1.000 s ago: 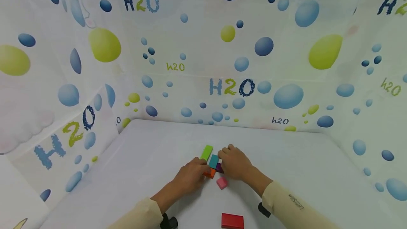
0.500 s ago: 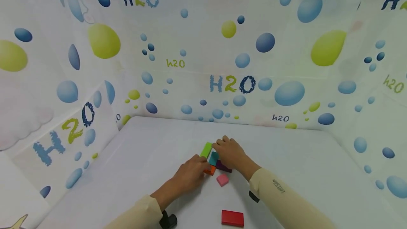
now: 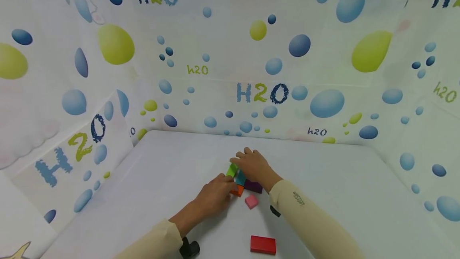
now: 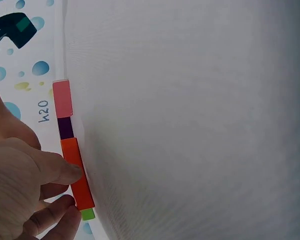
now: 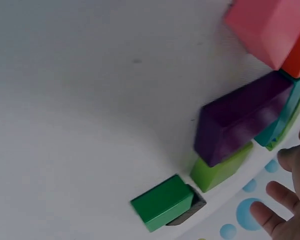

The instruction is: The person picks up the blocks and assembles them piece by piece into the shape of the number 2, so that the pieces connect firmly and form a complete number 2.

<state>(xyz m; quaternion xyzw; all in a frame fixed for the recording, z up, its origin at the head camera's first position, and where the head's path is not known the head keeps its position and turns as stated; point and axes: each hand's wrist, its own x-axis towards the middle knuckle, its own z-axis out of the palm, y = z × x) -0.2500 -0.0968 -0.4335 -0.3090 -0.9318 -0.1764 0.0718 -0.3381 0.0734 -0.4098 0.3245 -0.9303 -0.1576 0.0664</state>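
Note:
My left hand [image 3: 215,196] holds the orange block [image 4: 76,167], its thumb lying on the near face and the other fingers towards the far end. Beside it stand a teal block [image 3: 240,178] and a light green block [image 3: 231,170], grouped closely together. Over the far end of the light green block is my right hand [image 3: 254,168], fingers spread in the right wrist view and nothing gripped. A purple block [image 5: 242,117] lies by the teal one, below the right wrist. A pink block [image 3: 251,201] sits nearer to me.
A red block [image 3: 263,245] lies close to me on the white table [image 3: 151,179]. The right wrist view also has a dark green block [image 5: 162,202], a dark grey block [image 5: 187,212] and a second light green block [image 5: 220,167]. Patterned sheets [image 3: 215,103] enclose the table.
My right hand has left the purple block and moved left and away, to the far end of the light green block. More of the purple block now shows. The left hand stays at the orange block.

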